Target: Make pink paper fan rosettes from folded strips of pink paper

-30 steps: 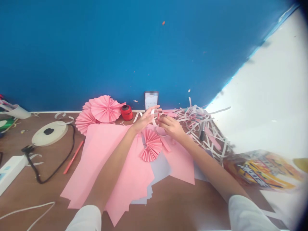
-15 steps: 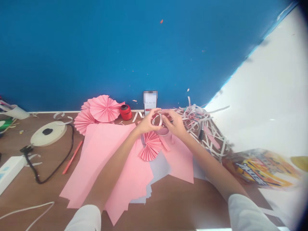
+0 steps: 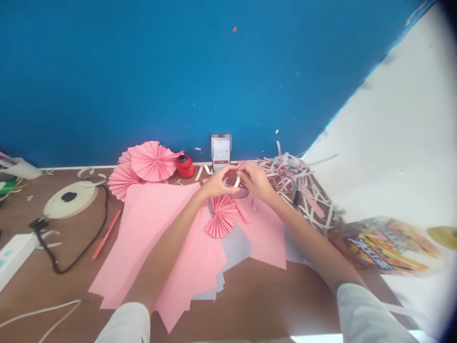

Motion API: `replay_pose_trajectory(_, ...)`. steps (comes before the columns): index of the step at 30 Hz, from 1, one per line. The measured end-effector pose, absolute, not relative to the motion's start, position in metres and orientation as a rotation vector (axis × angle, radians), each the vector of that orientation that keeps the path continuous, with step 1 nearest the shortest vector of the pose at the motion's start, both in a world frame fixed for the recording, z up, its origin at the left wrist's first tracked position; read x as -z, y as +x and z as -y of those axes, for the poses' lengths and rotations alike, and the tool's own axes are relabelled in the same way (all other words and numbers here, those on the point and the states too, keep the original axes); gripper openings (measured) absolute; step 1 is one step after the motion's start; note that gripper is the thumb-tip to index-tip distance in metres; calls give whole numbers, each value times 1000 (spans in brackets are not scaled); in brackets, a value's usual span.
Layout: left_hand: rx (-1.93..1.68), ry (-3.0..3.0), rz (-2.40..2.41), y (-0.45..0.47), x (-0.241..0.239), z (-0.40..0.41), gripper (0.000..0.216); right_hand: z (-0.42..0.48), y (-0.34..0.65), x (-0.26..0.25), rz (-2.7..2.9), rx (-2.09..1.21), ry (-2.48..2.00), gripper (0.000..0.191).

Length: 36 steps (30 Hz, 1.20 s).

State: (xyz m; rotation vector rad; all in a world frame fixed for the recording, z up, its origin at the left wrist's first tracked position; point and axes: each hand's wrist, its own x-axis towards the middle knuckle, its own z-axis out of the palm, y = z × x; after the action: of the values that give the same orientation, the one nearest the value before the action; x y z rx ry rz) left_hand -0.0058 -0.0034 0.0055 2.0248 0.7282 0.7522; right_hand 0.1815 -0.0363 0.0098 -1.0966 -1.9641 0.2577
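Note:
My left hand (image 3: 216, 184) and my right hand (image 3: 255, 181) meet above the pink sheets, fingers pinched on a small white roll of tape (image 3: 236, 181) held between them. Just under the hands lies a folded pink paper fan (image 3: 222, 216) on large pink paper sheets (image 3: 160, 238). A second tape ring (image 3: 243, 194) rests on the sheets below my right hand.
Finished pink fans (image 3: 150, 161) lean at the blue wall beside a red tape dispenser (image 3: 184, 166) and a phone (image 3: 221, 151). White paper strips (image 3: 303, 186) pile at the right. A round white device (image 3: 69, 198) with black cable, a red pencil (image 3: 106, 233) and a power strip (image 3: 14, 252) lie left.
My hands came together; the left hand's fingers, spread a second ago, have closed on the tape roll, and both hands shifted slightly up and left.

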Motion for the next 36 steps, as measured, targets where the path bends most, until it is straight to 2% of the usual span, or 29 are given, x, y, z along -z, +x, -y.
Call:
replay_pose_trajectory(6,-772,2000,-604,-7,-1,-2,65,34,182,-9,1976,-265,-1171,15)
replay_pose_trajectory(17,-781,2017,-566,-8,0,-4,65,35,181,-9,1853,-566,-1138,21)
replay_pose_trajectory(36,-746,2061,-546,-10,-6,1,69,32,187,-8,1738,-664,-1206,24)
